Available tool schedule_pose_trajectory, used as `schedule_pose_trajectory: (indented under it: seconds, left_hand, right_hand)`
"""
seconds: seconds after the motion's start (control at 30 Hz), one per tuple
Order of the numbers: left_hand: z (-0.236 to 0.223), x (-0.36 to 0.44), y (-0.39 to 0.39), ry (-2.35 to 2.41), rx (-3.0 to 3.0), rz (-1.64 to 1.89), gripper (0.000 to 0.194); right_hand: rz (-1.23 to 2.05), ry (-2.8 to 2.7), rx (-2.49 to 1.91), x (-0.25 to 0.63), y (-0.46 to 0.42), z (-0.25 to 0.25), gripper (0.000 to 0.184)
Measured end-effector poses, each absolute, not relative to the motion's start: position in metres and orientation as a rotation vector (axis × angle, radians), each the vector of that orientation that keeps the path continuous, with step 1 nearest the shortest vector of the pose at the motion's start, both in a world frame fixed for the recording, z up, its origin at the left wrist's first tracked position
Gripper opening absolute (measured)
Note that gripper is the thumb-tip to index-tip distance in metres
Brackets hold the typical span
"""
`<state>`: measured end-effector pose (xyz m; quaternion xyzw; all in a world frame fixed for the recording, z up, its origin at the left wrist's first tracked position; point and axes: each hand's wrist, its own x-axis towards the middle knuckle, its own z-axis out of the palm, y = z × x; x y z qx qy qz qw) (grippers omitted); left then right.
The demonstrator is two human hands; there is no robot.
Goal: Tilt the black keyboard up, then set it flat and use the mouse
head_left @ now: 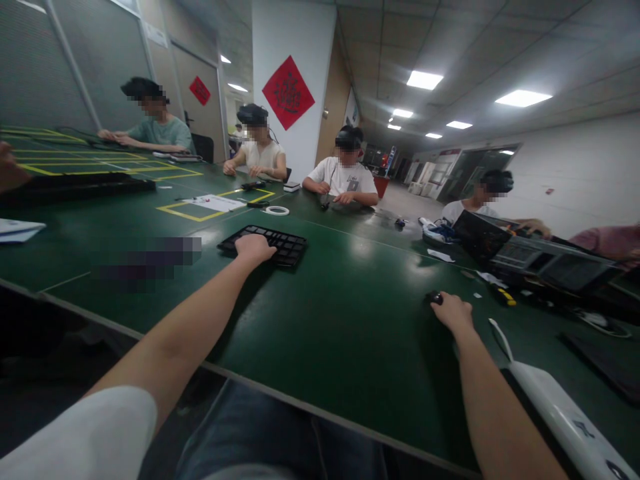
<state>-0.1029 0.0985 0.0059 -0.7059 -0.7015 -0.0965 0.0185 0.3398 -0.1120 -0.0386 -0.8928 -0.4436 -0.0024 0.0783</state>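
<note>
My left hand (255, 248) is over the front part of a flat black tray (293, 252) divided into small square compartments, lying on the green table. Its fingers look curled down, and whatever is in them is hidden behind the hand. Well to the right, just above the table, my right hand (456, 312) has its fingertips closed on a small rounded black object (435, 297); its exact kind is too blurred to name.
A white power strip (560, 400) lies beside my right forearm. Farther right are an open computer case (545, 257) and a yellow-black tool (505, 295). Beyond the tray sit a white tape roll (277, 211) and a paper sheet (215, 203). Several people sit around the table.
</note>
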Motion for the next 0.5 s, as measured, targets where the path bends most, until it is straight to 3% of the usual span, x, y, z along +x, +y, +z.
schedule_pose_trajectory:
  seconds: [0.23,0.4,0.5]
  left_hand:
    - [-0.009,-0.031,0.054,-1.817,-2.526,-0.402,0.05]
    - [-0.021,0.007,0.005,-1.406,-2.905,-0.68,0.048]
    - [-0.021,0.011,-0.014,-1.24,-3.059,-0.761,0.046]
  right_hand:
    - [0.032,-1.817,-2.137,0.274,-0.081,-0.046,0.046]
    - [0.513,-1.694,-1.509,0.219,-0.075,-0.048,0.035]
    - [0.609,-1.593,-1.374,0.207,-0.073,-0.059,0.032]
